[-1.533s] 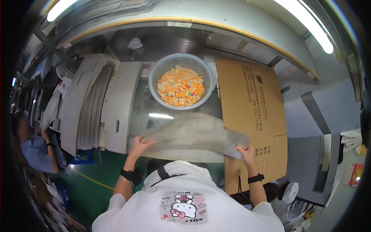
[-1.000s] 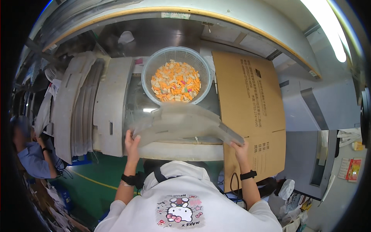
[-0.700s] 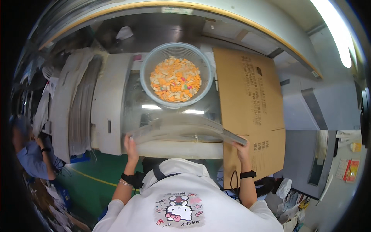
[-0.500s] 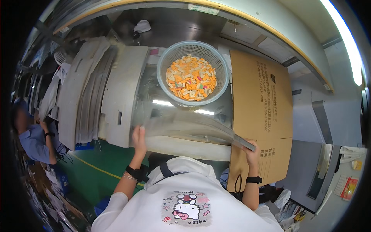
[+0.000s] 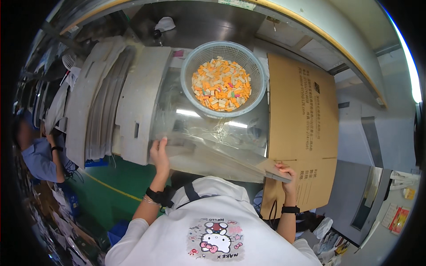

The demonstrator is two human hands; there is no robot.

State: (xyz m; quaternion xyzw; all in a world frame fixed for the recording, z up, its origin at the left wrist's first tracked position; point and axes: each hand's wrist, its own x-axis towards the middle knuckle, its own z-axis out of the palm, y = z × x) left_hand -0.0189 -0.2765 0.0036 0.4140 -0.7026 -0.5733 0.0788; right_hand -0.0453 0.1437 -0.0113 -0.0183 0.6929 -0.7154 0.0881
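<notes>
A flat grey sheet (image 5: 222, 159) is gripped at mid-frame by the left hand (image 5: 159, 153) and right hand (image 5: 286, 175), both closed on its ends. A basket (image 5: 224, 80) of orange and yellow pieces is seen above it.

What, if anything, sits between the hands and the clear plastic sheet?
Nothing visible. The left hand grips the clear plastic sheet at its left edge and the right hand at its right corner. The basket of coloured pieces sits beyond it.

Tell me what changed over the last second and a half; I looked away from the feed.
Both hands, the left hand and the right hand, kept their grip on the clear plastic bag and lifted its near edge off the table, spreading it out. The basket of orange and white pieces and the flat cardboard sheet stayed put.
</notes>
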